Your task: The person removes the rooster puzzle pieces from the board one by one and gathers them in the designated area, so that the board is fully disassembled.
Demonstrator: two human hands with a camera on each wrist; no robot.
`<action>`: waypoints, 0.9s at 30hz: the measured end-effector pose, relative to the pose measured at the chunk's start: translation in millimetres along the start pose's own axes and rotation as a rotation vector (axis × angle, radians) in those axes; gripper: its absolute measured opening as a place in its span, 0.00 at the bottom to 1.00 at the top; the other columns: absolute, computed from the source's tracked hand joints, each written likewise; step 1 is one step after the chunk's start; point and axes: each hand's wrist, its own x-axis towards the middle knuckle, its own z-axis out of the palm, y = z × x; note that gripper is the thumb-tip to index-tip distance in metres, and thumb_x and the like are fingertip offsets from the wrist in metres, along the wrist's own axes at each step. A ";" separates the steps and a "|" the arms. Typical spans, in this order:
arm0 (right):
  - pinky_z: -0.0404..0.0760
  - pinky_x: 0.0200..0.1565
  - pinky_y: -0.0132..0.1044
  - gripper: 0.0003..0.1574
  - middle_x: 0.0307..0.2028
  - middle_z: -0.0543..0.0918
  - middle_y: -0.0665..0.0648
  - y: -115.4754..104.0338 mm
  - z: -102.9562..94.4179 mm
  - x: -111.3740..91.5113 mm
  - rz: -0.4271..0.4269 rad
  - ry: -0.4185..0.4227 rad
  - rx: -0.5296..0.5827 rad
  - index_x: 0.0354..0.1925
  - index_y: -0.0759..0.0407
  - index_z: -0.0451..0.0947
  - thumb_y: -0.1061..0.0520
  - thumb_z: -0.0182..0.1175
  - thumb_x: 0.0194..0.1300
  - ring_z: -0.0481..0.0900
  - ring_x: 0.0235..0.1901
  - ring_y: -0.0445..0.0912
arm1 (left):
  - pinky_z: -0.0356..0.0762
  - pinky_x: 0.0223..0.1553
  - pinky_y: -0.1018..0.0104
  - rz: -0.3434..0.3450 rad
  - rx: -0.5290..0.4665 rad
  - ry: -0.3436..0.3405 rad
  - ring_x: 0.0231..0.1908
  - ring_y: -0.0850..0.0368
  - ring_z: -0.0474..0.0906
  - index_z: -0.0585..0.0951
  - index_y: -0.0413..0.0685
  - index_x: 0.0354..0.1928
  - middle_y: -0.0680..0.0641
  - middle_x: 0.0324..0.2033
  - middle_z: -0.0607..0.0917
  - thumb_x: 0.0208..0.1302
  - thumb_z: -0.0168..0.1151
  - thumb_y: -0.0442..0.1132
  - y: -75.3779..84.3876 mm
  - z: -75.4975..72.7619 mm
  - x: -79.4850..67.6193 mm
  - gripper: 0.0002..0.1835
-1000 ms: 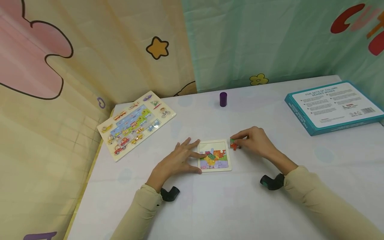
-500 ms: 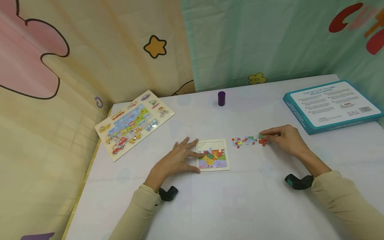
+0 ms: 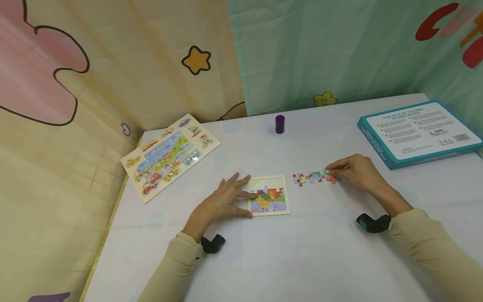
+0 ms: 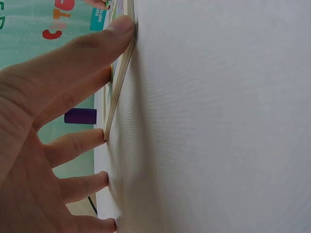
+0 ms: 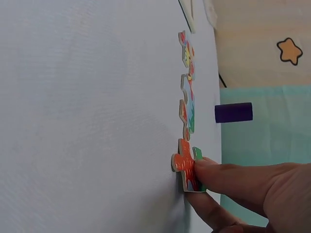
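Observation:
My left hand [image 3: 220, 203] lies with spread fingers at the left side of a small jigsaw tray [image 3: 279, 180]. In the left wrist view its thumb [image 4: 121, 24] rests at the tray's edge, and one finger reaches onto the picture. Several joined pieces fill the tray's lower part, and a pale strip shows above them. To the right, my right hand [image 3: 358, 174] pinches a red and green jigsaw piece [image 5: 184, 162] between thumb and finger, low at the tabletop. Two loose pieces, one with yellow and red [image 3: 299, 179] and one mostly blue [image 3: 315, 177], lie in a row between it and the tray.
A vehicle-picture puzzle board [image 3: 170, 155] lies at the back left. A purple cylinder [image 3: 279, 124] stands near the back edge. At the right lies a teal box [image 3: 419, 132] with a white label. Printed curtains [image 3: 151, 63] hang behind the white-covered table [image 3: 286, 260].
My right hand has moved right with the red and green piece, away from the tray, exposing the two loose pieces. In the last half second it stays nearly still. My left hand stays put.

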 end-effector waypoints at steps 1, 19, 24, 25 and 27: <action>0.71 0.41 0.43 0.14 0.52 0.81 0.72 -0.8 0.0 0.2 0.002 0.000 -0.001 0.46 0.61 0.87 0.56 0.64 0.65 0.74 0.56 0.64 | 0.40 0.69 0.33 0.002 0.002 0.002 0.75 0.40 0.42 0.81 0.62 0.60 0.47 0.74 0.58 0.49 0.76 0.57 0.2 -0.2 0.0 0.33; 0.72 0.47 0.57 0.12 0.44 0.83 0.67 -2.7 6.8 -1.6 0.017 0.049 -0.018 0.42 0.62 0.86 0.57 0.65 0.64 0.73 0.50 0.63 | 0.40 0.69 0.33 0.006 -0.002 0.010 0.75 0.40 0.42 0.82 0.62 0.59 0.47 0.74 0.59 0.48 0.76 0.57 -0.4 0.7 -0.3 0.33; 0.72 0.30 0.44 0.12 0.37 0.83 0.61 -7.0 9.2 -6.4 0.009 0.117 -0.060 0.43 0.60 0.86 0.56 0.64 0.64 0.74 0.38 0.55 | 0.40 0.69 0.33 0.007 -0.007 0.017 0.75 0.40 0.42 0.82 0.62 0.59 0.47 0.74 0.59 0.47 0.77 0.57 -0.7 1.5 -0.5 0.33; 0.70 0.26 0.41 0.12 0.36 0.83 0.60 -10.4 10.6 -8.3 0.003 0.142 -0.070 0.43 0.60 0.86 0.56 0.64 0.64 0.74 0.34 0.54 | 0.40 0.69 0.33 0.007 -0.006 0.018 0.75 0.40 0.42 0.82 0.62 0.59 0.47 0.74 0.59 0.47 0.77 0.57 -0.8 1.6 -0.6 0.33; 0.69 0.22 0.38 0.12 0.34 0.83 0.60 -19.0 14.9 -12.0 -0.026 0.186 -0.086 0.43 0.60 0.86 0.57 0.64 0.63 0.75 0.29 0.51 | 0.40 0.69 0.33 0.008 -0.004 0.019 0.75 0.40 0.42 0.82 0.62 0.59 0.47 0.74 0.59 0.47 0.77 0.57 -1.0 2.0 -0.9 0.33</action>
